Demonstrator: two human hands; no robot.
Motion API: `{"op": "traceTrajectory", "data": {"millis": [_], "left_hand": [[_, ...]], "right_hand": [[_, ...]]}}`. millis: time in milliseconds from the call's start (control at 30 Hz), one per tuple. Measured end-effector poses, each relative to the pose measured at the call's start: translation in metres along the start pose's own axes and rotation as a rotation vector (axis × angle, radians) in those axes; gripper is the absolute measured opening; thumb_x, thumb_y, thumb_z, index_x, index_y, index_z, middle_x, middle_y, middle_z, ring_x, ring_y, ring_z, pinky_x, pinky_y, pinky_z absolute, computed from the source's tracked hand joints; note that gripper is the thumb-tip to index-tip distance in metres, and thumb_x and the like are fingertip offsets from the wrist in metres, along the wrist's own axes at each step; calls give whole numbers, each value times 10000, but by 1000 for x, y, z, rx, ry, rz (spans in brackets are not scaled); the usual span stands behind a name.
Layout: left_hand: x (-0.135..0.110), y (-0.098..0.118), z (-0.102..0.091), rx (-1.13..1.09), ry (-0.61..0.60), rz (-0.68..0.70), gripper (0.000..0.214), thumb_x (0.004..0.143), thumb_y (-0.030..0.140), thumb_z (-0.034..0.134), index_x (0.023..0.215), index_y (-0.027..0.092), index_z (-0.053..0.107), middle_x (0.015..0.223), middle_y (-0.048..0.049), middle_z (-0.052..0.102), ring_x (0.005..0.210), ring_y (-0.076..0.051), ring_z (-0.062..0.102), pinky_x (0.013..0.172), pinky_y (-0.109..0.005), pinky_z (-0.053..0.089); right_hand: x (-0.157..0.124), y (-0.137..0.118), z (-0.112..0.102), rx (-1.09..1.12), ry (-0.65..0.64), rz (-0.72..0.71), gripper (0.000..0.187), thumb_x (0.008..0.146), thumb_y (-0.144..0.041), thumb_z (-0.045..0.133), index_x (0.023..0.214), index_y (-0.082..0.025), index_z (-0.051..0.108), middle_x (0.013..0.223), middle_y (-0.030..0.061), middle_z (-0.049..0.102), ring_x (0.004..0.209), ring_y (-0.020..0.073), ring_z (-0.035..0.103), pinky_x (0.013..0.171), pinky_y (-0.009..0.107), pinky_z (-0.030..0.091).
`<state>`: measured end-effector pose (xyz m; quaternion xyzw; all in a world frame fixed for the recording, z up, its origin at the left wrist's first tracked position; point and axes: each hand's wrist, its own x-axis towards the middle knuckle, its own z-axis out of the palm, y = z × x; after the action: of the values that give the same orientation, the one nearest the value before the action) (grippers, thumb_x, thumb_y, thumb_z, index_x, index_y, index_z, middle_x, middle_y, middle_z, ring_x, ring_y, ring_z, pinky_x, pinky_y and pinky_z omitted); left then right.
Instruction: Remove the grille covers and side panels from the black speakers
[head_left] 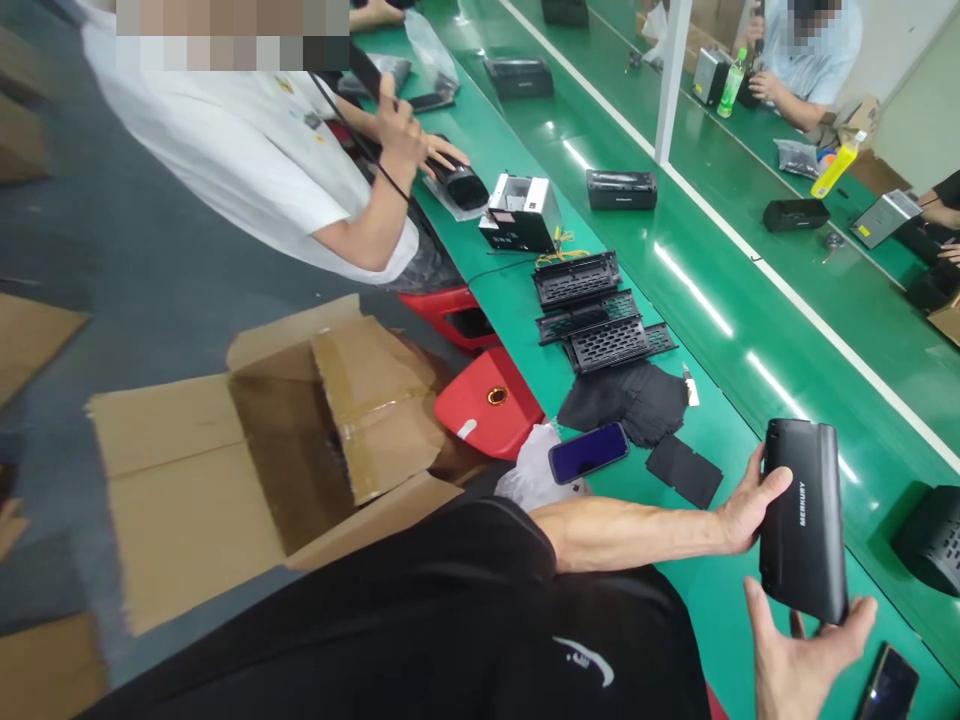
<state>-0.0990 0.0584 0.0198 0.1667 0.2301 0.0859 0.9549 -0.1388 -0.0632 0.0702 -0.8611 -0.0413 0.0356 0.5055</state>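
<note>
A black speaker (802, 520) marked MERKURY is held up over the green bench, its long side running down the view. My left hand (746, 505) is closed on its left edge, thumb on the front face and fingers hidden behind. Around the lower end curls my right hand (806, 645), thumb at the left corner, a finger at the right corner. Left of the speaker lie a black flat sheet (684, 470) and a fanned stack of black sheets (630, 400). Several black perforated grilles (607, 340) are piled beyond them.
A phone (589, 453) lies on a white plastic bag by the bench edge; another phone (889, 685) is at lower right. Beyond stands a white-and-black device (521, 212). Speakers sit on the green conveyor (697, 250). A co-worker (247, 160), red stool (491, 405) and open carton (176, 450) are left.
</note>
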Motion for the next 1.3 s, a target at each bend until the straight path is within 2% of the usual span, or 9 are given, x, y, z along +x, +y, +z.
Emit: {"op": "traceTrajectory", "data": {"millis": [133, 300, 400, 500, 633, 800, 1033, 1167, 1300], "left_hand": [[5, 11, -7, 158, 4, -44, 1214, 599, 714, 866, 1586, 350, 260, 1297, -101, 630, 1146, -312, 645, 920, -471, 545], [23, 96, -19, 641, -209, -20, 1163, 546, 586, 921, 1553, 315, 406, 1622, -142, 384, 1377, -366, 510, 1033, -500, 491], [32, 137, -18, 902, -571, -59, 1089, 500, 423, 973, 1491, 283, 544, 1502, -84, 535, 1334, -321, 554, 1114, -428, 442], [27, 148, -19, 1001, -692, -78, 948, 575, 437, 936, 1444, 272, 595, 1342, -48, 619, 1223, -279, 607, 1055, -369, 475], [12, 134, -28, 1000, -585, -20, 851, 624, 462, 889, 1400, 267, 597, 1213, -48, 634, 1089, -255, 625, 948, -346, 504], [5, 112, -38, 1058, -376, -65, 780, 627, 497, 874, 1320, 261, 603, 1130, -31, 640, 1020, -238, 625, 852, -312, 506], [18, 88, -63, 1018, -181, -613, 676, 628, 607, 791, 1189, 292, 583, 957, -19, 678, 774, -222, 665, 648, -314, 518], [16, 74, -76, 928, 15, -609, 449, 706, 559, 735, 1012, 258, 605, 773, 7, 622, 638, -199, 606, 642, -362, 546], [0, 52, -79, 680, 200, -701, 381, 783, 565, 678, 945, 237, 568, 721, 8, 581, 648, -209, 604, 688, -428, 573]], "right_hand": [[-6, 11, 13, -44, 286, -98, 1152, 628, -665, 918, 1529, -188, 382, 1553, 243, 342, 1383, 443, 452, 1120, 628, 453], [3, 29, -35, -34, 99, 21, 1147, 577, -643, 939, 1509, -201, 438, 1433, 184, 450, 1273, 414, 511, 1060, 592, 485], [-1, 34, -51, 61, -65, 138, 1138, 623, -611, 920, 1553, -217, 396, 1405, 153, 470, 1215, 358, 536, 1053, 546, 478], [-7, 32, -47, 224, -122, 233, 1140, 700, -568, 883, 1625, -272, 284, 1456, 130, 446, 1259, 317, 513, 1128, 542, 397], [-8, 34, -36, 351, -60, 292, 1115, 672, -509, 915, 1605, -305, 340, 1464, 107, 442, 1262, 296, 494, 1171, 565, 318], [0, 52, -32, 449, -54, 431, 1009, 636, -513, 920, 1515, -306, 469, 1294, 80, 557, 1035, 261, 590, 1002, 518, 485], [20, 96, -45, 464, -185, 809, 976, 677, -598, 893, 1521, -329, 483, 1272, 83, 636, 861, 249, 642, 795, 524, 580], [23, 120, -50, 530, -153, 759, 872, 653, -659, 881, 1391, -309, 575, 1265, 83, 634, 940, 278, 645, 810, 549, 570], [-4, 115, -12, 739, -63, 579, 550, 773, -721, 764, 1161, -343, 666, 1251, 31, 638, 1150, 280, 628, 1027, 576, 486]]}}
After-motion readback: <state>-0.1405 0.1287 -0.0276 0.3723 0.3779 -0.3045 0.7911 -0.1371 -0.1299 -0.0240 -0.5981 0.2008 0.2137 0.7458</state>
